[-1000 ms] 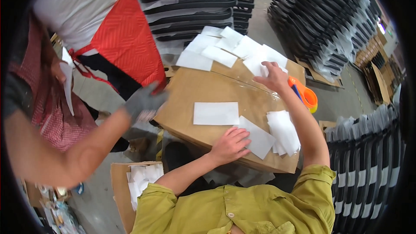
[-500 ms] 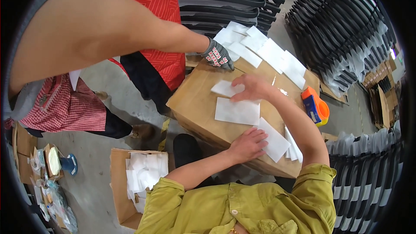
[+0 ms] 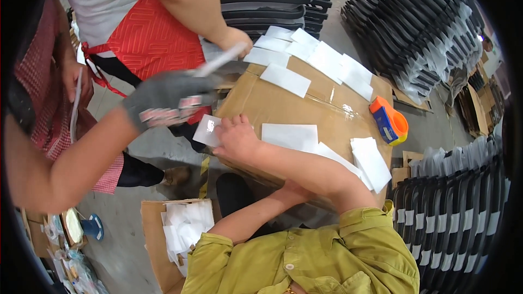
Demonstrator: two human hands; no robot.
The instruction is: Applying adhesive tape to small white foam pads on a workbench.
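On the left corner of a large cardboard box, my right hand has its fingers over a small white sheet with a shiny patch. My left hand is at the box's near edge, its fingers hidden behind my right forearm. A white sheet lies just right of my right hand. Another sheet shows partly beyond that forearm. At the right stands a small stack of white sheets. Several more sheets are spread over the far side of the box.
A co-worker's grey-gloved hand is close by on the left. Another co-worker's bare hand is at a white strip. An orange and blue tape dispenser sits at the right edge. An open carton of white sheets stands lower left.
My right hand has moved left to the box's corner, to a small sheet. My left hand has slid back toward the near edge. The gloved hand has drawn back from the box.
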